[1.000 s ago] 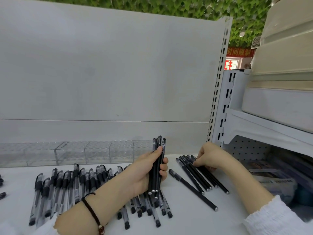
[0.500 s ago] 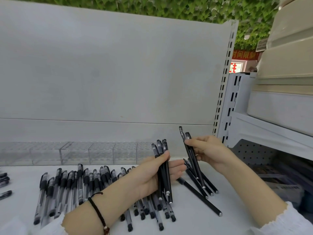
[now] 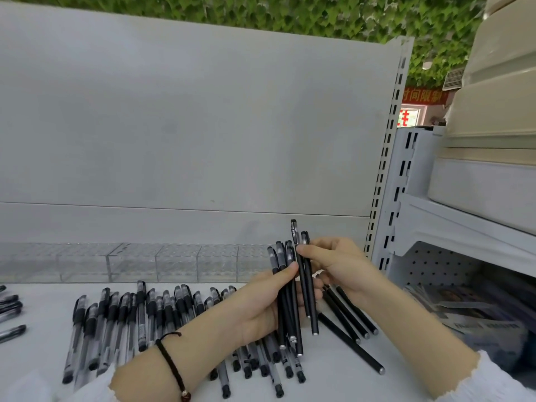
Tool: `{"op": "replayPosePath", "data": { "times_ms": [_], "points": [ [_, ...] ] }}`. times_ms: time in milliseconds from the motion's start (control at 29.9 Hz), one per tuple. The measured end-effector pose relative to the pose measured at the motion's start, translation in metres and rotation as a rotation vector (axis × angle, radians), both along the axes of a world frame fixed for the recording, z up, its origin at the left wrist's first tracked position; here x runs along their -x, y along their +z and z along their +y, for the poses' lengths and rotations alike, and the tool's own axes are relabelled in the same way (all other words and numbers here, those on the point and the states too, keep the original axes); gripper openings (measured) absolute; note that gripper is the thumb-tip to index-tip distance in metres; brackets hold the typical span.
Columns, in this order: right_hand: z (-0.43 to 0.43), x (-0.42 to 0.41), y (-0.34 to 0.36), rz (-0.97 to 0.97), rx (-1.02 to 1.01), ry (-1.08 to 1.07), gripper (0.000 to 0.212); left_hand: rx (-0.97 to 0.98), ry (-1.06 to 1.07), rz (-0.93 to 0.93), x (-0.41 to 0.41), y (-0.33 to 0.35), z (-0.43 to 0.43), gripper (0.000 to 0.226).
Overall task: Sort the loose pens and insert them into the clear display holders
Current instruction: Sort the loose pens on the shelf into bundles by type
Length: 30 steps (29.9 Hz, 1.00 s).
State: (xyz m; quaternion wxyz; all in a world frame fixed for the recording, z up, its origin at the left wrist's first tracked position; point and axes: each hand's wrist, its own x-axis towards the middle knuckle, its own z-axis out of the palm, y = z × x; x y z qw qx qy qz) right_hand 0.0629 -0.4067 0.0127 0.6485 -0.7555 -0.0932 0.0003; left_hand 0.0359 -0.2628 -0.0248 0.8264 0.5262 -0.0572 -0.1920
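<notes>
The bundle of slim black pens [image 3: 287, 311] stands near upright in your left hand [image 3: 258, 309], caps up and silver end tips down. The thumb is clamped across its front and the fingers are curled behind it. The barrels are matte and round.

Just to the right of the bundle, your right hand [image 3: 342, 268] pinches two black pens [image 3: 307, 288] of the same type near their caps, and they hang tilted with tips low. One cap carries white print, too small to read. Your hands are close together, thumb tips near each other.

Below and right of the right hand, loose black pens [image 3: 351, 343] lie fanned on the white shelf [image 3: 333, 384].

Left of and beneath the left forearm, clear-barrelled gel pens [image 3: 141, 314] lie in a rough row with caps toward the back. They have black caps and ribbed black grips, and their barrel labels are unreadable. A few more pens [image 3: 10, 309] show at the left edge.

The clear display holders [image 3: 177, 262] run along the back of the shelf behind the gel pens. They are transparent blocks with a grid of holes, divided into sections.

A black cord bracelet [image 3: 171, 353] with a small bead sits on your left wrist, and a white gathered cuff [image 3: 499, 381] on the right.

Behind stands a plain grey back panel [image 3: 188, 126], with a slotted upright [image 3: 387, 169] at its right edge. Right of that are a pegboard panel [image 3: 435, 268] and stacked beige bins [image 3: 493, 111]. A red banner [image 3: 423, 95] bears Chinese characters, partly cut off. Green leaf cover [image 3: 290, 13] runs overhead.
</notes>
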Motion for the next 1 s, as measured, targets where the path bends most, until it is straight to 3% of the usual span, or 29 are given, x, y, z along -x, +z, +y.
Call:
{"op": "replayPosePath", "data": {
  "times_ms": [134,501,668,801,868,1002],
  "points": [
    [0.002,-0.002,-0.002,-0.016,0.003,-0.022,0.013,0.115,-0.018,0.021,0.0,0.0,0.001,0.032],
    [-0.003,0.0,-0.001,0.059,0.061,0.124,0.012,0.147,-0.014,0.001,0.004,0.006,0.004,0.025],
    [-0.008,0.0,0.003,-0.007,0.127,0.137,0.024,0.118,-0.093,-0.004,0.006,0.008,0.006,0.019],
    [-0.008,-0.002,0.002,-0.06,0.199,0.088,0.038,0.129,-0.104,0.021,0.005,0.007,0.006,0.032],
    [-0.013,-0.007,0.002,-0.105,0.293,-0.007,0.047,0.144,-0.104,0.047,0.003,0.008,0.008,0.035],
    [-0.031,-0.02,-0.005,-0.239,0.689,-0.253,0.043,0.113,-0.053,0.08,0.0,0.005,0.01,0.048]
  ]
}}
